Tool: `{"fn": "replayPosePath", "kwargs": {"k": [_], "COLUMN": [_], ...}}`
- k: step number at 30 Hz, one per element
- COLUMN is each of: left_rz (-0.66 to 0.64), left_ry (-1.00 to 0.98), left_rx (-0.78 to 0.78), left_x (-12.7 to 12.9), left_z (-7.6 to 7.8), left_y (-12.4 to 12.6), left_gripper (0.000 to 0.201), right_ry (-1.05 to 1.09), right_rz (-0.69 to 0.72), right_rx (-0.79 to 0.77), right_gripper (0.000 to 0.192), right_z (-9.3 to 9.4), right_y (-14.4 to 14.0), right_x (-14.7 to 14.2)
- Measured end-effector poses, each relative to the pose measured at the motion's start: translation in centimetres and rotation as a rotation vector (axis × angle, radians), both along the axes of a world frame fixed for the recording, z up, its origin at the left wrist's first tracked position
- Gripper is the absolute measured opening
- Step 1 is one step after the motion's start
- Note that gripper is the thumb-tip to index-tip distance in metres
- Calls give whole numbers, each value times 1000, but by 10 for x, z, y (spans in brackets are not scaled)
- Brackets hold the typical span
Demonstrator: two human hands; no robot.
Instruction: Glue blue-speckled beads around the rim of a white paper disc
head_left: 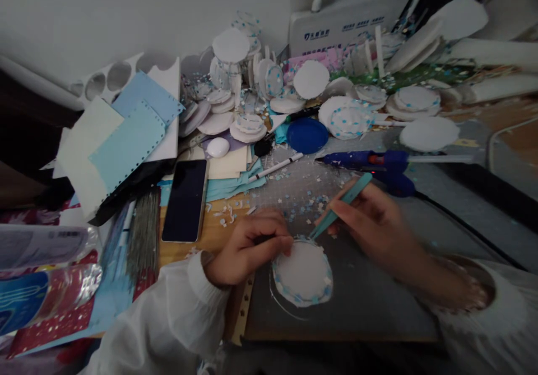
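A white foam disc (303, 271) with small blue and white pieces along its rim lies on a dark grey mat (370, 296). My left hand (247, 246) rests at the disc's left edge, with its fingertips pressing on the rim. My right hand (374, 223) grips teal tweezers (342, 204). The tweezers' tip touches the disc's upper rim.
A blue glue gun (370, 162) lies just behind my right hand, its cable running right. A black phone (185, 198), a white pen (275, 167), a blue lid (307, 135) and stacked paper sheets (126, 139) sit to the left. Many finished discs (348, 118) pile at the back. Confetti litters the middle.
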State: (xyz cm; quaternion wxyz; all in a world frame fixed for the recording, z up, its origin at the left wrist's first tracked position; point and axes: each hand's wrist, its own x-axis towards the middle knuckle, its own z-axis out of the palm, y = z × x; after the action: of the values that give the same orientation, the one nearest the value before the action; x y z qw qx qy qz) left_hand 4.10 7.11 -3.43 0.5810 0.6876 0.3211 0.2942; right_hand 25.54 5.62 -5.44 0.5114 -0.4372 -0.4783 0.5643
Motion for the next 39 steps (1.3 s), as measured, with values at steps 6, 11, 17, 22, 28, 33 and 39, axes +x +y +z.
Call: {"fn": "replayPosePath", "kwargs": {"k": [6, 11, 17, 22, 28, 33, 39], "left_rz": [-37, -61, -81, -107, -95, -90, -106], "left_ry": [15, 4, -4, -2, -68, -91, -116], "left_rx": [67, 91, 118, 167, 283, 289, 223], "left_x": [-1, -1, -1, -2, 1, 1, 0], "left_z": [-1, -1, -2, -1, -1, -1, 0], "left_y": [-1, -1, 0, -1, -2, -3, -2], "left_gripper": [30, 29, 24, 20, 16, 13, 16], "right_ry": [-77, -110, 24, 122, 197, 241, 271], "right_rz": [-27, -25, 50, 125, 169, 228, 204], "right_rx": [198, 246, 25, -130, -331, -424, -432], "right_gripper": [8, 8, 15, 14, 20, 23, 23], "right_z": [8, 9, 8, 5, 6, 10, 8], "right_y": [-6, -7, -5, -3, -4, -5, -3], "right_x": [-3, -3, -4, -4, -4, -6, -5]}}
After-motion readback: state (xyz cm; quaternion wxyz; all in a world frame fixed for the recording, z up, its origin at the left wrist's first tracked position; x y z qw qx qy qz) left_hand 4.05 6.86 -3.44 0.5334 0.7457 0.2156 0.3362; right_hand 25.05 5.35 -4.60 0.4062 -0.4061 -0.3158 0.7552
